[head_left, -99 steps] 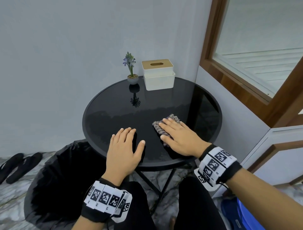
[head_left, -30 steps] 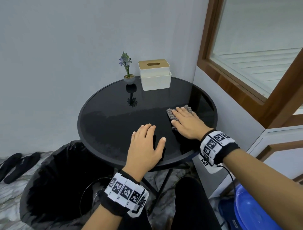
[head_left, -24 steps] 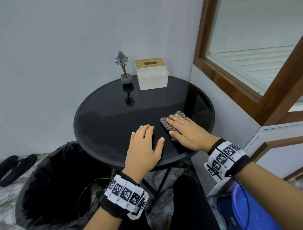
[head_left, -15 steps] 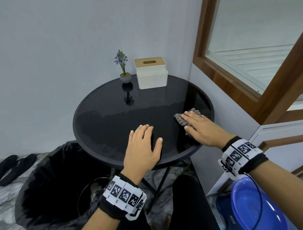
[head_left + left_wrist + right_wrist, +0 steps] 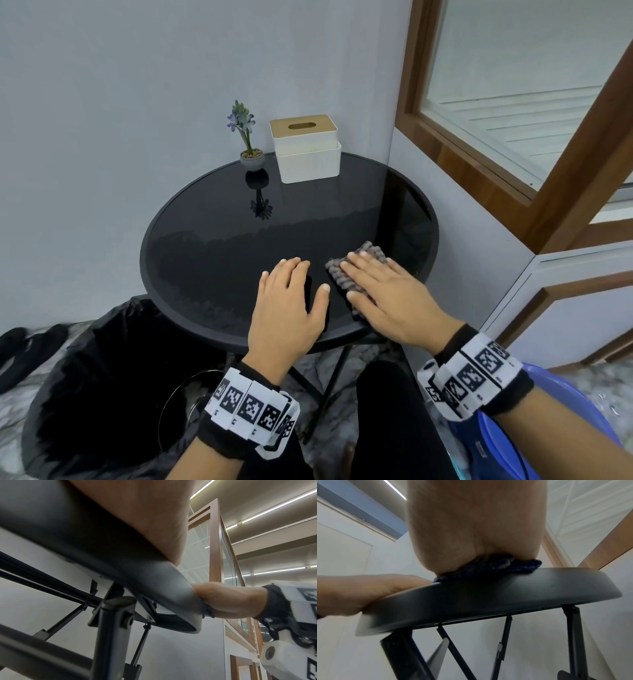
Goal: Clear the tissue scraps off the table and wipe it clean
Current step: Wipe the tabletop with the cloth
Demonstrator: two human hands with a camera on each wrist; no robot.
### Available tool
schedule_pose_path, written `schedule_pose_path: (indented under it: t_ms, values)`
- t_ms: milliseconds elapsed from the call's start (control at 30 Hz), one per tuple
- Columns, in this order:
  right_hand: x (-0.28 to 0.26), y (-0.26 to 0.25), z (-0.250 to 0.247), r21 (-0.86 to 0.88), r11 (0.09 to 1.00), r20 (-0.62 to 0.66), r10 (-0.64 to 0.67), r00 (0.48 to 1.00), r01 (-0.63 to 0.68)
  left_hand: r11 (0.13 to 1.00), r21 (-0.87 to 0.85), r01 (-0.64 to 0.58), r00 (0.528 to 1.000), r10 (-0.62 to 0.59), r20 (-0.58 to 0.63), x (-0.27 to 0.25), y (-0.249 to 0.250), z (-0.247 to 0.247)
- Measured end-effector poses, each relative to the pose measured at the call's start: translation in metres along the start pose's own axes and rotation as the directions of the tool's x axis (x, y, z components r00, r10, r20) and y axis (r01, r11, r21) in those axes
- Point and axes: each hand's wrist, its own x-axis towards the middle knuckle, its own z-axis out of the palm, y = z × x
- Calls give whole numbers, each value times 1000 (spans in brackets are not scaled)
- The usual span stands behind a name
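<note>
A round black glass table (image 5: 212, 240) stands in a corner. My right hand (image 5: 383, 291) lies flat with straight fingers on a grey knobbly cloth (image 5: 342, 274), pressing it to the tabletop near the front right edge. The cloth (image 5: 489, 566) shows dark under the palm in the right wrist view, above the table rim (image 5: 488, 596). My left hand (image 5: 287, 301) rests flat on the glass just left of it, fingers straight and empty. The left wrist view shows the table rim (image 5: 154, 577) from below. No tissue scraps show on the table.
A small potted flower (image 5: 248, 144) and a white tissue box (image 5: 306, 149) with a wooden lid stand at the table's far edge. A black-lined waste bin (image 5: 102, 387) sits on the floor at front left, a blue basin (image 5: 513, 435) at front right. Walls close in behind and right.
My right hand has slid the cloth back and forth across the right side of the table, now back toward the left hand. The left hand stays flat in place.
</note>
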Motion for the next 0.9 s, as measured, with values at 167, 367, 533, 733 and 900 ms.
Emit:
schedule_pose_path:
  t_ms: [167,367,533,733,900]
  values:
    - [-8,13,-6,42,999,7,-33,999,32,1000,-15,-12,1000,12,0,-2,2,-1]
    - [6,56,-20,39,997,35,69,997,-71,1000,-14,-13,1000,13,20,-2,2,0]
    - [36,89,-25,4,986,64,169,984,-170,1000,-4,-13,999,13,32,-2,3,0]
    - [74,104,-25,-35,969,109,246,963,-244,1000,3,-12,999,12,34,-2,4,1]
    - [78,90,-23,-34,980,116,198,973,-195,1000,1,-3,1000,2,30,-1,1,-1]
